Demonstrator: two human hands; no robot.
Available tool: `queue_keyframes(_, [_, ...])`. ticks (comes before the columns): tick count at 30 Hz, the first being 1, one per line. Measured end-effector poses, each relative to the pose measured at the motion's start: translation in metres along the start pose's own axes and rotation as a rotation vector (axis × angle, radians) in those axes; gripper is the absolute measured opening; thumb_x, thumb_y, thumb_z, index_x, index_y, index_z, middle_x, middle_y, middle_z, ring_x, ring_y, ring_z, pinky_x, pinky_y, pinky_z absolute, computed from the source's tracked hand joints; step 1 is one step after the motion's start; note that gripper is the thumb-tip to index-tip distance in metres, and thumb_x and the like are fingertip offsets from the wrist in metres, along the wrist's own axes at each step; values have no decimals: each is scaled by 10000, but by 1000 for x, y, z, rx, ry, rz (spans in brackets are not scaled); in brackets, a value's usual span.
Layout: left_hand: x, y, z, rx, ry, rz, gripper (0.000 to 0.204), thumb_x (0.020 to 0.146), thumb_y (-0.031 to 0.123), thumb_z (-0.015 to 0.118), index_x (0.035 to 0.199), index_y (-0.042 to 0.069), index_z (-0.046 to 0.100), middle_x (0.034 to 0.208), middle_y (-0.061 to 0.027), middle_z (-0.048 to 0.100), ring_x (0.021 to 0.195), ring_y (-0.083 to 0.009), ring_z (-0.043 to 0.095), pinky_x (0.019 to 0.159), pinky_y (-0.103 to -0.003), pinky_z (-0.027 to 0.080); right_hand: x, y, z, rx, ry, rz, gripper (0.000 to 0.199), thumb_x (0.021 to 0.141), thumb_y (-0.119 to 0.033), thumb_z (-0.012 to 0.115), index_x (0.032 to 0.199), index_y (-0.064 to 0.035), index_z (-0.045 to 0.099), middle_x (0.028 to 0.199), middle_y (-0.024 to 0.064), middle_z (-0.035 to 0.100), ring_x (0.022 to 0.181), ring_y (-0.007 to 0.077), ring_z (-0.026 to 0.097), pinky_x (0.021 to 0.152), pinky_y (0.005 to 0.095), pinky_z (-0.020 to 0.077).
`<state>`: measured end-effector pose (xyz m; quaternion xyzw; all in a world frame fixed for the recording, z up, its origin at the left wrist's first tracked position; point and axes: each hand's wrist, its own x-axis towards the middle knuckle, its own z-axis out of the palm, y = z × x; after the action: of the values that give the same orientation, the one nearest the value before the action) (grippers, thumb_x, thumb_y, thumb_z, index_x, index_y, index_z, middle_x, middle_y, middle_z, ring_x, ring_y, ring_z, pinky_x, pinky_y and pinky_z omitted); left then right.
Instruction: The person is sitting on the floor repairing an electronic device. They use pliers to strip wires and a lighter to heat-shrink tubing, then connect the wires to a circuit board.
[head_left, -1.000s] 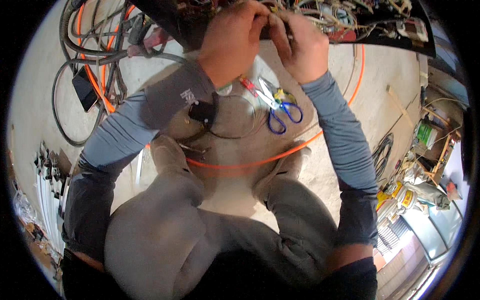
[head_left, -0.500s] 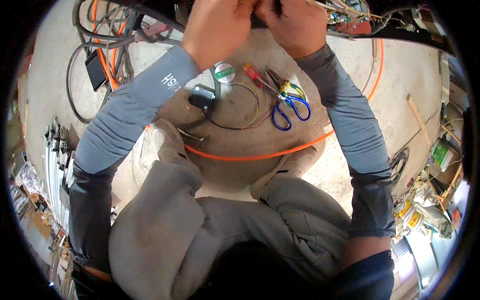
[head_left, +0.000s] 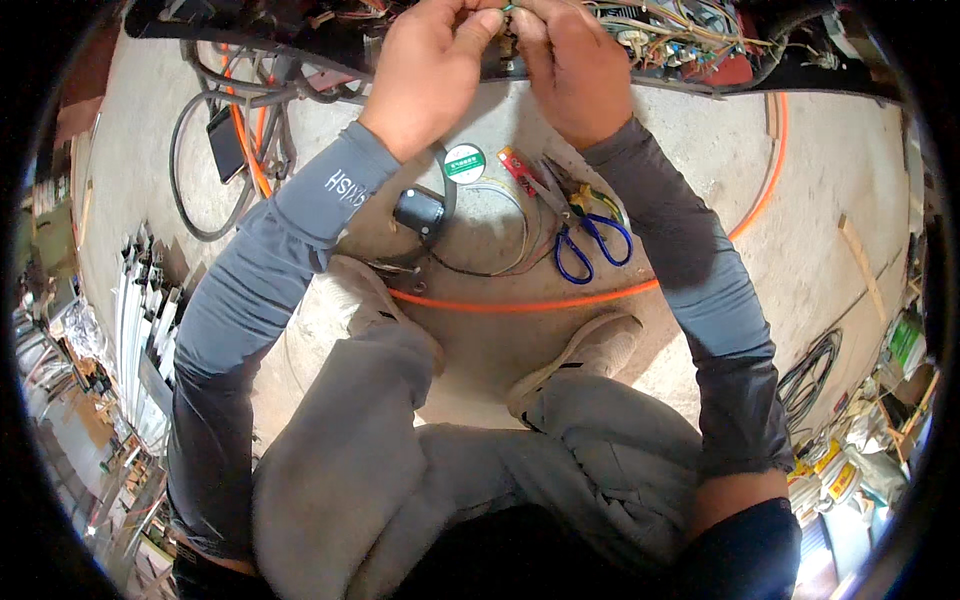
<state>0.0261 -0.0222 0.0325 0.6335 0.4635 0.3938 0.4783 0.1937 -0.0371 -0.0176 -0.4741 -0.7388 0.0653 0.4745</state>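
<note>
Both my hands are up at the open wiring housing, a dark-edged unit full of thin coloured wires. My left hand is closed, thumb and fingers pinched at a small bit of thin green wire. Facing it, my right hand pinches the same spot, thumb against fingers. The fingertips lie near the top edge of the head view, and part of the wire is hidden by them. On the floor below are blue-handled scissors, a red-handled tool and a round white-and-green roll.
A small black box with a cable lies between my feet and the housing. An orange hose curves across the floor before my shoes. Dark cables and a phone are at left; metal strips and a wooden stick lie farther out.
The view has shifted, so more of the housing shows at the top. My fingertips, cut off before, now show pinched together at the green wire.
</note>
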Motion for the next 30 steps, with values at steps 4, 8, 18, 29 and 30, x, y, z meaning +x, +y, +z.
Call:
queue_keyframes(4, [7, -12, -8, 288, -45, 94, 257, 1057, 214, 625, 1190, 1, 676, 969, -17, 701, 883, -83, 596, 809, -264, 513, 4, -3, -11, 9, 30, -57, 235, 1017, -180, 627, 1183, -14, 632, 1057, 207, 697, 887, 398, 693, 746, 470, 575])
queue_keyframes(8, [8, -13, -5, 277, -50, 156, 220, 1050, 187, 627, 1156, 0, 679, 981, -48, 713, 891, -111, 625, 824, -273, 515, 1, 10, 6, -60, 186, -97, 202, 886, -169, 761, 1043, -104, 653, 886, 80, 680, 710, 290, 694, 609, 394, 580])
queue_keyframes(18, [7, -9, -7, 453, -63, 280, 180, 1031, 151, 637, 1129, 6, 680, 983, -106, 713, 880, -177, 656, 807, -303, 527, 2, 4, 10, -182, 154, -60, 243, 824, -187, 787, 976, -83, 629, 821, 98, 641, 654, 284, 682, 527, 387, 571])
queue_keyframes(29, [3, -23, -4, 59, -87, 82, 183, 1078, 112, 586, 1192, -23, 635, 1082, -30, 689, 993, -86, 614, 907, -231, 498, -6, -5, 26, -42, 293, 64, 248, 860, -186, 776, 1026, -51, 650, 846, 122, 646, 670, 324, 668, 571, 418, 548])
queue_keyframes(30, [4, -24, -4, 90, -88, 99, 182, 1077, 113, 589, 1191, -21, 636, 1084, -29, 689, 997, -85, 613, 910, -230, 497, -5, -7, 27, -31, 293, 89, 244, 866, -185, 771, 1027, -48, 649, 847, 124, 646, 673, 325, 668, 575, 417, 549])
